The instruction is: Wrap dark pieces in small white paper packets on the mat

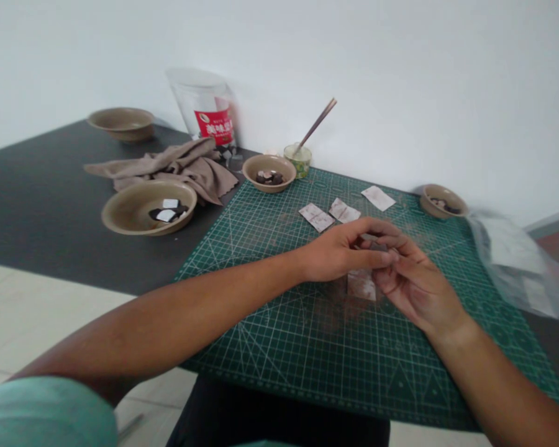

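My left hand (340, 248) and my right hand (417, 279) meet above the green cutting mat (279, 347). Their thumbs and fingertips are pinched together, and whatever sits between them is too small or hidden to name. Under the hands lies a white paper square with brown smudges (362, 288), partly covered by my fingers. Two more smudged papers, one on the left (316, 217) and one beside it (345, 211), rest just beyond my left hand. A cleaner white slip (378, 198) is farther back. Brown powder stains the mat around the papers.
Small bowls with dark bits stand at the back (270, 181) and right (442, 202). Chopsticks lean in a cup (302, 162). Leftward are a larger bowl (121, 217), a brown cloth (177, 164), another bowl (122, 127) and a clear jar (205, 112). A plastic bag (522, 261) lies right.
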`<control>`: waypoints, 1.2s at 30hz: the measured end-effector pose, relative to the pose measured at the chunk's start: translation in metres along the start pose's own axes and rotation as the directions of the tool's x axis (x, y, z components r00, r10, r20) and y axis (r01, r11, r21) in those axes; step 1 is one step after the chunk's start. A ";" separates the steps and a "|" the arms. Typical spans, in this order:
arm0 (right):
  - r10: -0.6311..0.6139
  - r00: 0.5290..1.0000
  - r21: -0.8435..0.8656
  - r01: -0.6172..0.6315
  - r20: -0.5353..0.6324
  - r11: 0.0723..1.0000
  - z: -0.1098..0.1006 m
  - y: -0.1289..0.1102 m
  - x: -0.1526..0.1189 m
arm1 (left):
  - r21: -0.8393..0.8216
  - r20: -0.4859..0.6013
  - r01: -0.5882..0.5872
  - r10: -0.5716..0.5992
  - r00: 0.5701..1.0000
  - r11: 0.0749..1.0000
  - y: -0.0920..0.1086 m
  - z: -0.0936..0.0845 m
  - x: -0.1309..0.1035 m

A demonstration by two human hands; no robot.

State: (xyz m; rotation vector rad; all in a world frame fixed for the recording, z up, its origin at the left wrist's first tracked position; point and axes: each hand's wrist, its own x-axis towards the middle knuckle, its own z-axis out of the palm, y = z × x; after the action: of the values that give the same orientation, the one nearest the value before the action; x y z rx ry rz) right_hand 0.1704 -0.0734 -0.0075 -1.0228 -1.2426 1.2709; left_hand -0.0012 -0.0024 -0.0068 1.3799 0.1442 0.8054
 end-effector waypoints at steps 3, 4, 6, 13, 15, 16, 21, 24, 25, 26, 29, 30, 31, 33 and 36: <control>0.035 0.999 0.019 -0.036 0.004 0.999 0.001 0.001 0.000 | -0.050 0.027 0.023 -0.022 0.999 0.999 0.002 0.001 0.000; 0.049 0.999 0.034 -0.050 0.003 0.998 0.001 0.002 -0.001 | -0.058 0.034 0.029 -0.027 0.999 0.998 0.002 0.001 0.000; 0.071 0.997 0.063 -0.071 0.008 0.995 0.001 0.002 -0.001 | -0.059 0.038 0.027 -0.025 0.999 0.998 0.002 0.001 0.001; 0.071 0.997 0.048 -0.071 0.007 0.996 0.004 -0.004 -0.001 | 0.090 -0.056 0.076 -0.071 0.996 0.993 0.000 0.000 0.004; 0.064 0.998 0.042 -0.063 -0.010 0.997 0.003 -0.005 0.001 | 0.111 -0.083 0.076 -0.067 0.994 0.991 0.001 -0.001 0.005; 0.066 0.998 0.051 -0.065 -0.017 0.997 0.002 -0.006 0.002 | 0.101 -0.089 0.059 -0.050 0.995 0.993 0.002 -0.001 0.004; 0.099 0.994 0.164 -0.092 -0.035 0.982 0.002 -0.007 0.004 | -0.021 0.014 0.010 -0.010 1.000 1.000 0.005 -0.002 0.002; 0.109 0.994 0.228 -0.099 -0.029 0.969 0.003 -0.006 0.003 | 0.031 0.034 -0.021 0.020 0.999 0.999 0.004 -0.003 0.002; 0.113 0.993 0.248 -0.104 -0.023 0.963 0.003 -0.006 0.003 | 0.071 0.028 -0.041 0.039 0.999 0.997 0.003 -0.004 0.002; 0.118 0.993 0.270 -0.108 -0.021 0.957 0.004 -0.006 0.002 | 0.111 0.022 -0.063 0.061 0.998 0.992 0.002 -0.004 0.002; 0.124 0.992 0.313 -0.111 -0.020 0.943 0.004 -0.005 0.001 | 0.159 0.021 -0.122 0.120 0.993 0.980 -0.002 -0.006 0.003; 0.125 0.992 0.313 -0.113 -0.020 0.943 0.004 -0.004 0.001 | 0.151 0.024 -0.135 0.133 0.991 0.979 -0.003 -0.006 0.003; 0.128 0.992 0.312 -0.116 -0.019 0.943 0.003 -0.004 0.002 | 0.139 0.026 -0.143 0.141 0.990 0.980 -0.005 -0.006 0.004; 0.138 0.990 0.317 -0.126 -0.017 0.940 0.002 -0.002 0.003 | 0.128 0.022 -0.141 0.139 0.990 0.982 -0.006 -0.005 0.004; 0.149 0.989 0.304 -0.140 -0.009 0.942 0.000 0.001 0.004 | 0.152 0.002 -0.109 0.110 0.994 0.982 -0.007 -0.004 0.004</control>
State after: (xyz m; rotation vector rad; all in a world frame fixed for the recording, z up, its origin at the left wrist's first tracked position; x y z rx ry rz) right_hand 0.1696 -0.0692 -0.0079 -0.9177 -0.9242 1.5004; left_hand 0.0028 0.0036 -0.0127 1.5393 0.1380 0.9056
